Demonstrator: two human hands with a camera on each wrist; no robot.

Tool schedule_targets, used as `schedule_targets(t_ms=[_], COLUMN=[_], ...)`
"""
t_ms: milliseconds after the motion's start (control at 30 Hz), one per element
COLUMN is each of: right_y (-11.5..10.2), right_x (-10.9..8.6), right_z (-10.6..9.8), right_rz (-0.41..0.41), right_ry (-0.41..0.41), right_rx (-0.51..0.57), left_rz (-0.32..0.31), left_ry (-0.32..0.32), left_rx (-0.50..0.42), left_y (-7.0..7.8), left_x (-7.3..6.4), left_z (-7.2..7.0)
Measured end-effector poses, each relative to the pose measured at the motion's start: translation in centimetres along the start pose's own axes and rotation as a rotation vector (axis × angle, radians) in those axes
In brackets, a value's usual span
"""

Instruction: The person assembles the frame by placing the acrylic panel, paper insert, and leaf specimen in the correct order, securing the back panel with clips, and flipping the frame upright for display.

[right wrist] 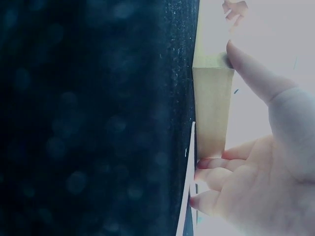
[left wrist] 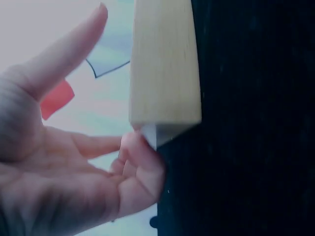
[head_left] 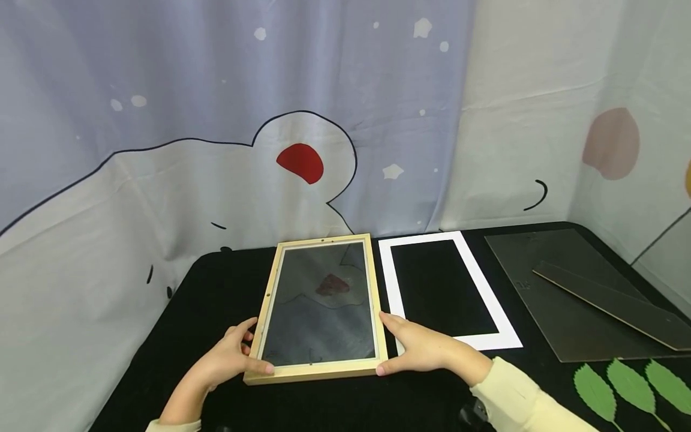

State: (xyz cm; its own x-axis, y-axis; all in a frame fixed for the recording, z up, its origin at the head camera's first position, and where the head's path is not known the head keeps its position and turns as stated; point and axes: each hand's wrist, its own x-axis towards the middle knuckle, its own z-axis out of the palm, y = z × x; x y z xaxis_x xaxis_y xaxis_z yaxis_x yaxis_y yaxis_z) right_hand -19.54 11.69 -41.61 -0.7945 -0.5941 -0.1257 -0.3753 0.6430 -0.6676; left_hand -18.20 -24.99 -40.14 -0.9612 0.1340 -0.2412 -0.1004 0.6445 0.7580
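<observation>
A light wooden picture frame [head_left: 315,373] with a shiny, reflecting pane [head_left: 324,300] lies on the black cloth. At its near left corner is my left hand [head_left: 229,358]. In the left wrist view that hand's thumb [left wrist: 69,46] stands off the wood, while its loosely bent fingers [left wrist: 142,172] are beside the frame's left side, seemingly touching it. My right hand [head_left: 423,346] holds the near right corner. Its thumb [right wrist: 251,66] rests against the frame's edge and the fingers lie along the right side, close to a white mat [head_left: 483,341].
Right of the mat lies a dark backing board [head_left: 529,306] with a narrow stand leg [head_left: 610,303] on it. Several green leaf shapes [head_left: 628,387] are at the near right. A printed curtain [head_left: 216,198] hangs behind the black table [head_left: 227,282].
</observation>
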Motion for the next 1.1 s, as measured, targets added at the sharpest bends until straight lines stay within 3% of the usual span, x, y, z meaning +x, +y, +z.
schedule_targets(t_ms=[333, 567, 733, 900, 1100], right_y=[-0.2, -0.1, -0.1, 0.2, 0.8], right_x=[0.0, 0.0, 0.1, -0.1, -0.8], right_z=[0.0, -0.2, -0.6, -1.5, -3.6], right_rz=[0.000, -0.002, -0.019, -0.047, -0.092], right_ry=[-0.002, -0.012, -0.013, 0.057, 0.216], right_rx=[-0.005, -0.022, -0.032, -0.041, -0.078], left_rz=[0.045, 0.081, 0.067, 0.059, 0.037], left_ry=[-0.152, -0.176, -0.170, -0.163, -0.151], left_rx=[-0.088, -0.109, -0.113, -0.114, -0.114], left_y=[-1.6, -2.2, -2.0, -2.0, -1.9], left_x=[0.0, 0.2, 0.3, 0.2, 0.2], left_z=[-0.9, -1.0, -0.8, -0.7, -0.7])
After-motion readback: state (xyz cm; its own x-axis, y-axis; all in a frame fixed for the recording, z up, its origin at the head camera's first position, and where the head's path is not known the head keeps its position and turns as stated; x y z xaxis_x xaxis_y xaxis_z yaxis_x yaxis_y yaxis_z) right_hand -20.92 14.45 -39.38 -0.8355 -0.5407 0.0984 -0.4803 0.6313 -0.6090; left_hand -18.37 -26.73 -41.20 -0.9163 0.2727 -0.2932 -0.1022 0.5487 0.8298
